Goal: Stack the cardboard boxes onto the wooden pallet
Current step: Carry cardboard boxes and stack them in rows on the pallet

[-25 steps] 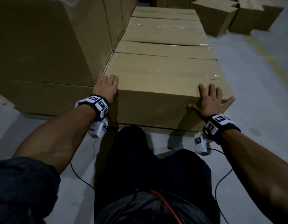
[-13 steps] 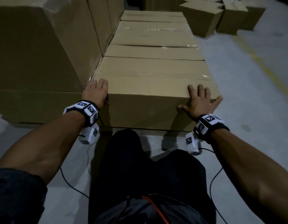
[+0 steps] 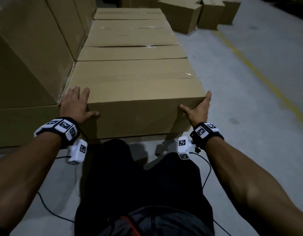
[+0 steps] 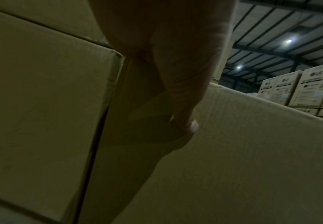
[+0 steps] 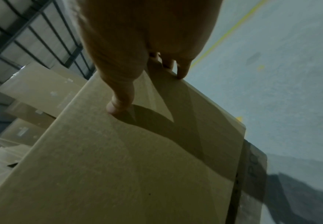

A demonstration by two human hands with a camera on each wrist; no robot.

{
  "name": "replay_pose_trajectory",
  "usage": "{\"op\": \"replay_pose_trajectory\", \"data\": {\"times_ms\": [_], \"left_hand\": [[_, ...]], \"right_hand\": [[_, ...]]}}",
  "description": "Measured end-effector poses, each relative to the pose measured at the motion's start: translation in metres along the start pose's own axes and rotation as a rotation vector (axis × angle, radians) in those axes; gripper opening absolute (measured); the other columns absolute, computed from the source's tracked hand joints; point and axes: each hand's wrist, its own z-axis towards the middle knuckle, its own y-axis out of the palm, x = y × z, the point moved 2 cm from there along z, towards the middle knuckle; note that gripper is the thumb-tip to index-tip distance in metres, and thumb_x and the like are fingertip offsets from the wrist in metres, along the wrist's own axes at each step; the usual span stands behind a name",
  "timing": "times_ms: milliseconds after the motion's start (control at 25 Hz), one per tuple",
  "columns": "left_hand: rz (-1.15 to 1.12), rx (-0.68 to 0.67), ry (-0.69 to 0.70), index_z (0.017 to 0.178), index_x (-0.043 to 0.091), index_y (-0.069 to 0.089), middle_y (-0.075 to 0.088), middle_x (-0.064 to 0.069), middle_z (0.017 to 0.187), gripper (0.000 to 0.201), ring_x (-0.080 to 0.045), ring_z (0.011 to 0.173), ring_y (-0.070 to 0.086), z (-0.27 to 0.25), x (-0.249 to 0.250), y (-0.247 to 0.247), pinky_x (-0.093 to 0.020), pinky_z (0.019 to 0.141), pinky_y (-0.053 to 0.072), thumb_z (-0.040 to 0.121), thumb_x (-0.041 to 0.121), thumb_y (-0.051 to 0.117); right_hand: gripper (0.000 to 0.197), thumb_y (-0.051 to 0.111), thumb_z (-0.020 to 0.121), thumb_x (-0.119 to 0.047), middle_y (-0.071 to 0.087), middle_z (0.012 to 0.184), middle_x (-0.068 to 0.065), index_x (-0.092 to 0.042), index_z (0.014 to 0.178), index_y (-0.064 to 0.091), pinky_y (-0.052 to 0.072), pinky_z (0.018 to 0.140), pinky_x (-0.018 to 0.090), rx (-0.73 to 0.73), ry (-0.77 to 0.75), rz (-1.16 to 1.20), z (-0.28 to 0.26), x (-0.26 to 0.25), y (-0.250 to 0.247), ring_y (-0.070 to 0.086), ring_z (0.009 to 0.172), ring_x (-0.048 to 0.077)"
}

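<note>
The nearest brown cardboard box (image 3: 133,86) ends a row of like boxes (image 3: 130,34) stacked low in front of me. My left hand (image 3: 79,103) lies on its near left corner, fingers straight on the top and thumb on the front face (image 4: 233,151). My right hand (image 3: 198,107) straddles the near right corner, with the thumb (image 5: 120,106) on the front face and straight fingers (image 5: 181,71) against the right side. A thin lower layer (image 3: 138,137) shows under the box. I cannot make out the wooden pallet.
Taller cardboard boxes (image 3: 28,65) stand tight against the row on the left. Several loose boxes (image 3: 198,12) sit on the grey floor at the back right. A yellow line (image 3: 266,79) runs along the floor on the right. My dark-clothed legs (image 3: 138,176) are just before the box.
My right hand slid from the front top edge to the right corner. The left fingers moved up onto the box top. The view has drawn closer to the box.
</note>
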Motion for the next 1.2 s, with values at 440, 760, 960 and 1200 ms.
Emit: {"op": "replay_pose_trajectory", "data": {"times_ms": [440, 760, 960, 1200], "left_hand": [[-0.067, 0.021, 0.012, 0.150, 0.010, 0.033, 0.028, -0.027, 0.153, 0.100, -0.043, 0.140, 0.028, -0.001, 0.000, -0.002, -0.055, 0.114, 0.024, 0.073, 0.049, 0.082], [-0.045, -0.020, -0.022, 0.153, 0.013, 0.027, 0.022, -0.025, 0.158, 0.100, -0.041, 0.145, 0.020, 0.002, 0.001, 0.001, -0.052, 0.118, 0.018, 0.076, 0.050, 0.079], [0.083, -0.289, -0.069, 0.142, 0.012, 0.036, 0.037, -0.020, 0.147, 0.074, -0.038, 0.133, 0.037, 0.001, 0.023, -0.039, -0.049, 0.108, 0.035, 0.087, 0.049, 0.067], [0.020, -0.383, 0.107, 0.129, 0.010, 0.050, 0.055, -0.013, 0.129, 0.047, -0.032, 0.120, 0.046, -0.021, 0.107, -0.177, -0.041, 0.096, 0.041, 0.097, 0.045, 0.051]], "right_hand": [[0.111, 0.089, 0.072, -0.026, 0.036, 0.147, 0.015, -0.021, 0.153, 0.013, 0.038, 0.111, 0.049, -0.004, -0.020, -0.027, -0.001, 0.000, 0.002, 0.041, 0.135, 0.035], [0.106, 0.088, 0.074, -0.023, 0.035, 0.146, 0.016, -0.020, 0.150, 0.014, 0.038, 0.112, 0.051, -0.029, 0.019, -0.066, 0.006, 0.005, 0.003, 0.041, 0.133, 0.035], [0.096, 0.081, 0.081, -0.025, 0.036, 0.147, 0.020, -0.016, 0.151, 0.015, 0.040, 0.111, 0.055, -0.227, 0.184, -0.297, 0.002, -0.028, -0.022, 0.043, 0.133, 0.043], [0.070, 0.061, 0.097, -0.034, 0.031, 0.155, 0.020, -0.011, 0.155, 0.027, 0.034, 0.113, 0.045, -0.488, 0.100, -0.601, -0.034, -0.137, -0.125, 0.037, 0.139, 0.040]]}}
